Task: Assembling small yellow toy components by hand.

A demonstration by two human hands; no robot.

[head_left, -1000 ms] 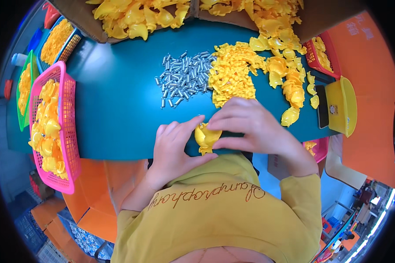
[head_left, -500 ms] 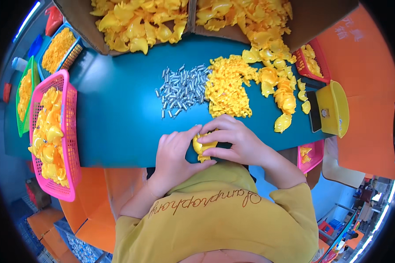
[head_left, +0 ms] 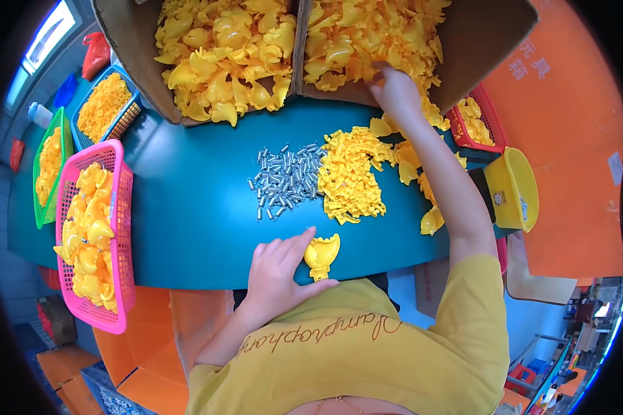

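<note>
My left hand is at the table's near edge, index finger and thumb curved around a yellow plastic shell piece. The shell's hollow side faces up, with a small tab at its near end. My right hand reaches far forward over the front of the cardboard box's right compartment, touching the loose yellow shell pieces there. Its thumb and index finger are apart, with no piece clearly held. Between the hands lie a heap of small yellow parts and a pile of small silver metal cylinders.
A cardboard box stands at the table's far side. A pink basket of yellow parts is on the left, with green and blue baskets beyond. At right stand a yellow bin and a red basket.
My right hand has left the yellow shell and moved forward to the box. My left hand stays by the shell, whose hollow side now shows. The whole view has shifted slightly.
</note>
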